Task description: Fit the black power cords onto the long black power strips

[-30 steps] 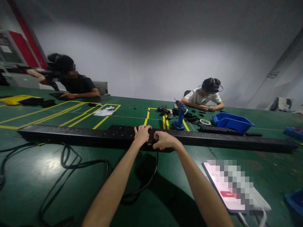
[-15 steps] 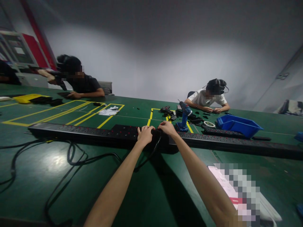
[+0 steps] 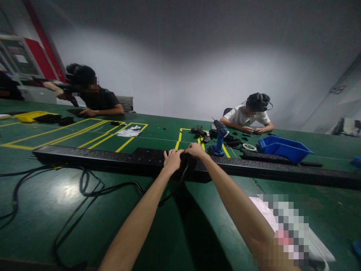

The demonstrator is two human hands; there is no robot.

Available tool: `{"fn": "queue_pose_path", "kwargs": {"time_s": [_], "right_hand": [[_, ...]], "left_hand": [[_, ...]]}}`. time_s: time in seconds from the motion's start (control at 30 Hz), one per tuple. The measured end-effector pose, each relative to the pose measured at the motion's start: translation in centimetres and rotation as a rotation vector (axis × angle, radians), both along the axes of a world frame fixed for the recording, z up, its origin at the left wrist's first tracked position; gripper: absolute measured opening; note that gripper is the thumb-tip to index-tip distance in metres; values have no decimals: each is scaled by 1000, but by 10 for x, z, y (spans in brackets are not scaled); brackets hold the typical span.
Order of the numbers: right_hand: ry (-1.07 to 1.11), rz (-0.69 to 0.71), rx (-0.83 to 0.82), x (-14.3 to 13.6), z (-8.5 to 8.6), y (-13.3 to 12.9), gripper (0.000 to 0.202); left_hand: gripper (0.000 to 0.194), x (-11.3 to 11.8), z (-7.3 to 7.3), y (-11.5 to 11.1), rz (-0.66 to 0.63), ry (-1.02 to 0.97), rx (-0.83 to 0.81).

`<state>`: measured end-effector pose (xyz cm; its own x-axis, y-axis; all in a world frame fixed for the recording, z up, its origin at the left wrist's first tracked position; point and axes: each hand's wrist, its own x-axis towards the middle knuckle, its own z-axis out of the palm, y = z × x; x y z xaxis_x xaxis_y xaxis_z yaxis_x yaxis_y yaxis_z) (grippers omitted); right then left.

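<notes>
head view: both hands lay on a long black strip (image 3: 113, 157) spanning the green desk (image 3: 56, 195). left hand (image 3: 172, 159) pressed flat on it, grip released; right hand (image 3: 195, 149) curled over its far edge, cable (image 3: 93, 188) trailing near left.

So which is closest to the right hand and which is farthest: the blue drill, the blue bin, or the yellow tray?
From the right hand, in the head view:
1. Blue drill, standing just behind it, slightly to its right.
2. Blue bin, farther right along the table.
3. Yellow tray, far off at the table's left end.
</notes>
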<state>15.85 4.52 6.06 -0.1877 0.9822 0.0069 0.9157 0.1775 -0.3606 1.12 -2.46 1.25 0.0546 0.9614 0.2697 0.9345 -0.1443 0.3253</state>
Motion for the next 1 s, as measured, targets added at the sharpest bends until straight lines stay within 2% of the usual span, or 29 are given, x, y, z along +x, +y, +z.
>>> {"fn": "queue_pose_path", "kwargs": {"time_s": [0.43, 0.67, 1.0], "right_hand": [[-55, -53, -26, -12, 13, -7, 50], [-68, -97, -28, -20, 23, -22, 52], [-73, -86, -18, -23, 21, -22, 55]], "left_hand": [[46, -3, -3, -1, -11, 63, -42], [39, -1, -5, 0, 2, 22, -23], [38, -1, -2, 0, 6, 33, -58]]}}
